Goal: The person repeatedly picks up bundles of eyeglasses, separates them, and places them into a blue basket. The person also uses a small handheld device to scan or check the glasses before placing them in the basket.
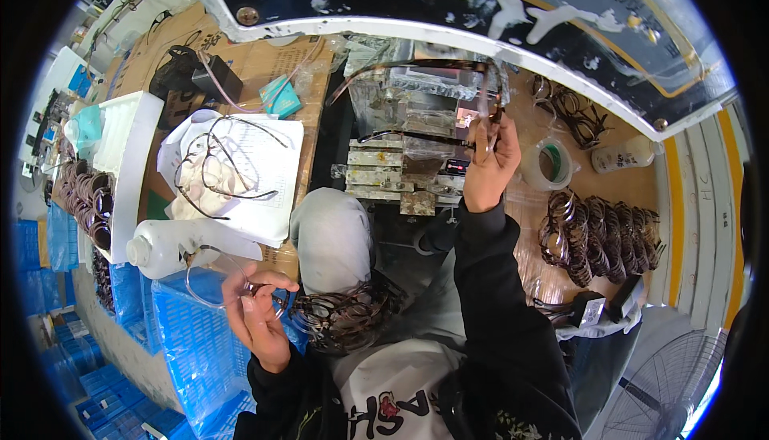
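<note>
My right hand [492,166] is raised in front of the machine, its fingers closed on a tortoiseshell eyeglass frame [416,63] whose temples stretch out to the left. Beneath that frame are metal fixture blocks [375,175]. Low on the left, my left hand [260,316] pinches another pair of eyeglasses [210,278]; one rounded lens shows, and the fingers hide part of the rest. A heap of brown eyeglass frames [344,316] rests by my lap, just right of the left hand. Another pair of glasses [210,163] lies on white paper and a cloth.
A white machine housing [432,35] overhangs the work area. Rows of stacked frames [597,236], a tape roll [549,163] and a small bottle [623,155] stand right. Left are a white bottle [164,248], a blue crate [192,336] and a foam tray [136,167]. A fan [673,388] stands lower right.
</note>
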Action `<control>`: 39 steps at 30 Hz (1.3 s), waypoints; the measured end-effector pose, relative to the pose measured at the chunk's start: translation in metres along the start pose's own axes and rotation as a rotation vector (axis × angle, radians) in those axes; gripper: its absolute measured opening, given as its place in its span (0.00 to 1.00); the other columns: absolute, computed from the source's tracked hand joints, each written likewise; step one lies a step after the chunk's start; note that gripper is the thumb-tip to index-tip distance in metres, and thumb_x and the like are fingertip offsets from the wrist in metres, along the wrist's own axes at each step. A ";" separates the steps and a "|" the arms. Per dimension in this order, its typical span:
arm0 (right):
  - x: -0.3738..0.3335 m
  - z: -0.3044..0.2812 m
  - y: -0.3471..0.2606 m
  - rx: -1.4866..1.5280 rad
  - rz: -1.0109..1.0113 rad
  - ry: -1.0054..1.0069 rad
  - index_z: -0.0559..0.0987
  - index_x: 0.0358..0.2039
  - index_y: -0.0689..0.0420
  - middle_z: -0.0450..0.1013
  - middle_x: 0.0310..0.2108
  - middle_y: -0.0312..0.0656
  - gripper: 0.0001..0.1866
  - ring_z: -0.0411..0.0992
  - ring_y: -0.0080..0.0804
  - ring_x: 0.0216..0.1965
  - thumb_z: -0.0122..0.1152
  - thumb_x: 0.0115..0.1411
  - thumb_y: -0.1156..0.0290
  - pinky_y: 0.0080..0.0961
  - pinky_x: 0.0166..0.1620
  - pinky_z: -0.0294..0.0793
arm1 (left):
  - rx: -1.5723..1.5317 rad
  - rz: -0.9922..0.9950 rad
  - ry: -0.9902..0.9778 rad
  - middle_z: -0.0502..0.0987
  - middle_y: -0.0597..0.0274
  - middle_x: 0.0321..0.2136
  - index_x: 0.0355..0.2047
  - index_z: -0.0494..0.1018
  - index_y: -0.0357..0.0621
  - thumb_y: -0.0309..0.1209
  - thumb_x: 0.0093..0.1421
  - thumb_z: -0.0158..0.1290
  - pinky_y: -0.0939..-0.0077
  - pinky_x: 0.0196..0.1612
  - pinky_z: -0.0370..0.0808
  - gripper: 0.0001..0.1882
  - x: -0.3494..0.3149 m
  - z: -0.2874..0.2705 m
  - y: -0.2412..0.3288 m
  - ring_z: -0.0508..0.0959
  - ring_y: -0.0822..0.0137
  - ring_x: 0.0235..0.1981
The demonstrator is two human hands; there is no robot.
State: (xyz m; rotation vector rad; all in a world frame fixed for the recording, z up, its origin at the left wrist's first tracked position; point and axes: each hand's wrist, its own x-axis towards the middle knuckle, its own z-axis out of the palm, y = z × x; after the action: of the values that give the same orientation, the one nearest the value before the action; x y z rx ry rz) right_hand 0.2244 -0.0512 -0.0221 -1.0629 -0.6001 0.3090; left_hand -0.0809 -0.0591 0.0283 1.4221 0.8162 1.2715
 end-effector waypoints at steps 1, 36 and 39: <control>0.002 0.001 0.004 -0.088 -0.052 0.042 0.71 0.36 0.57 0.65 0.24 0.27 0.04 0.58 0.10 0.23 0.51 0.62 0.72 0.08 0.23 0.52 | 0.007 0.007 -0.012 0.71 0.45 0.28 0.49 0.57 0.30 0.35 0.65 0.32 0.67 0.36 0.73 0.20 0.000 -0.001 0.000 0.73 0.59 0.28; -0.137 -0.037 -0.055 -0.615 0.036 -1.283 0.77 0.29 0.56 0.72 0.30 0.36 0.10 0.72 0.37 0.30 0.62 0.49 0.64 0.28 0.32 0.72 | -0.098 -0.056 -0.053 0.74 0.49 0.32 0.52 0.56 0.36 0.29 0.65 0.36 0.75 0.37 0.71 0.17 0.019 0.010 0.005 0.76 0.63 0.31; -0.136 -0.039 -0.055 -0.651 -0.127 -1.221 0.77 0.29 0.54 0.72 0.31 0.36 0.08 0.72 0.34 0.29 0.60 0.44 0.73 0.26 0.29 0.71 | -0.085 -0.089 -0.044 0.73 0.49 0.32 0.52 0.56 0.36 0.30 0.65 0.36 0.75 0.38 0.71 0.17 0.015 0.012 0.006 0.75 0.63 0.32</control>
State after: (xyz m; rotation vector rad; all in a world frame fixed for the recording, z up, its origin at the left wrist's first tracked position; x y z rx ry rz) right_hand 0.1358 -0.1743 -0.0294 -1.3826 -1.9492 0.6806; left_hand -0.0673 -0.0493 0.0387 1.3280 0.7782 1.1893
